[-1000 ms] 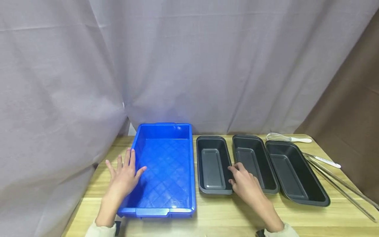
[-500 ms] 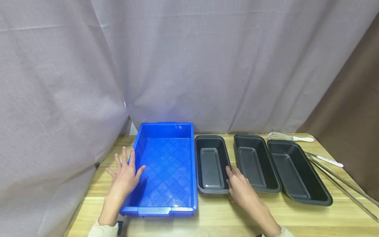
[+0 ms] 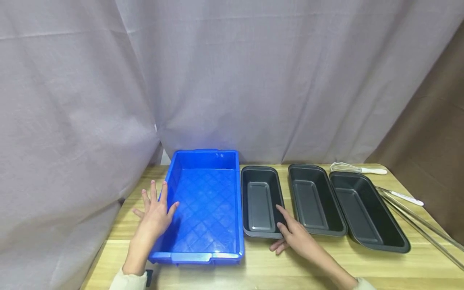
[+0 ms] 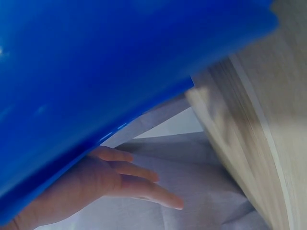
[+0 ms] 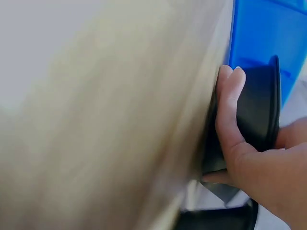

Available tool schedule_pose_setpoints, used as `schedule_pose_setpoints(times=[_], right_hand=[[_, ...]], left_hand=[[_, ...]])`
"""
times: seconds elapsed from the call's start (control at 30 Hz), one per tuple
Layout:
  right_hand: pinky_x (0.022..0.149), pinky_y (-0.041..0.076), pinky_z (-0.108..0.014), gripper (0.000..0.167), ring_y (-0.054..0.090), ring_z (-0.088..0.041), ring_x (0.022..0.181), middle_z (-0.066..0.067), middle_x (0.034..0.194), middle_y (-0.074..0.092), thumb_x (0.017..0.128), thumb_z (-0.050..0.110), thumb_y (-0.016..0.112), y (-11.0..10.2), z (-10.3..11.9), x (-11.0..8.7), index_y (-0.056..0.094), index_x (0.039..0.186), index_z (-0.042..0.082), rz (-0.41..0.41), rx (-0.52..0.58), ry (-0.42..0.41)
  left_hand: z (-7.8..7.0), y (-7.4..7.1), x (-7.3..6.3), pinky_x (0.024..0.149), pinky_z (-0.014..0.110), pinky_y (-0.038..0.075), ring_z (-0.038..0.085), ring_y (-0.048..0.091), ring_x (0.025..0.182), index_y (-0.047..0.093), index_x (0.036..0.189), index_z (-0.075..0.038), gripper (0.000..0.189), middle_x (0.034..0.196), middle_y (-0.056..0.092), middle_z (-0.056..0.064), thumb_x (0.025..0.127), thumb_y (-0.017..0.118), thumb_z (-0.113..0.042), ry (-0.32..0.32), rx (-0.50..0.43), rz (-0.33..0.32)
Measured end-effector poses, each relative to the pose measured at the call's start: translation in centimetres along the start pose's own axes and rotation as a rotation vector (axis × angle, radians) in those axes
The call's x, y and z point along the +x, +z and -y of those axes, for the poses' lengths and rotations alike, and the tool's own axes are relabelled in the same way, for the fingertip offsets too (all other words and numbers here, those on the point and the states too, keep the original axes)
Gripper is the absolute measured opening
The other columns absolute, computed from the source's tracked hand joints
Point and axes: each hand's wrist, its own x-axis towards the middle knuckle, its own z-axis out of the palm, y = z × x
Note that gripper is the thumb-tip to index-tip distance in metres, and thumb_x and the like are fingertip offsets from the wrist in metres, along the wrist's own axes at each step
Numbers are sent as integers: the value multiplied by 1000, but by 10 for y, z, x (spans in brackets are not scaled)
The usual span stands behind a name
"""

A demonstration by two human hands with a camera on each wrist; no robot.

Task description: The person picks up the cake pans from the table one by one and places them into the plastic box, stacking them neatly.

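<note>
My left hand (image 3: pixel 154 219) lies with fingers spread over the left rim of a blue plastic tray (image 3: pixel 197 258). In the left wrist view, its straight fingers (image 4: pixel 139 184) show along the outside of the tray wall. My right hand (image 3: pixel 297 237) is at the near right corner of the leftmost black loaf pan (image 3: pixel 261 205), index finger and thumb over the rim and other fingers below the near edge. The right wrist view shows its extended fingers (image 5: pixel 228 115) against the pan's side. That pan stands right beside the tray.
Two more black loaf pans, one in the middle (image 3: pixel 309 201) and one at the right (image 3: pixel 362 213), stand side by side. Behind and beyond them lie a whisk (image 3: pixel 357 169), a white-handled utensil (image 3: pixel 406 198) and long metal tongs (image 3: pixel 420 225). Grey curtains (image 3: pixel 232 80) hang behind the wooden table (image 3: pixel 264 266).
The leftmost pan has shifted left against the tray, widening its gap from the middle pan. My right hand has loosened from its rim and spread its fingers. The left hand stays at the tray.
</note>
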Motion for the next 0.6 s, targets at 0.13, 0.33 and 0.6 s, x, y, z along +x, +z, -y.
schedule_pose_setpoints(times=[0.13, 0.33, 0.6], right_hand=[[89, 66, -40, 60, 82, -37, 70, -25, 83, 80, 120, 7, 33, 1, -6, -1, 8, 173, -3, 59, 102, 2], [76, 68, -41, 73, 83, -36, 78, -42, 170, 29, 119, 5, 33, 10, -13, -2, -6, 178, 21, -36, 270, -41], [96, 64, -54, 73, 57, -63, 136, -6, 182, -26, 118, 6, 31, 21, -22, 1, 3, 178, 36, -13, 607, 20]], left_hand=[[-1, 0, 0, 105, 101, 6, 71, -8, 158, 16, 173, 3, 79, 177, -6, 38, 114, 58, -30, 4, -5, -2], [-1, 1, -1, 105, 101, 7, 71, -9, 159, 16, 173, 4, 79, 177, -6, 38, 114, 58, -29, 7, -9, -5], [-1, 1, 1, 107, 99, 7, 69, -10, 160, 14, 173, 3, 80, 178, -7, 37, 114, 57, -30, -8, 3, 3]])
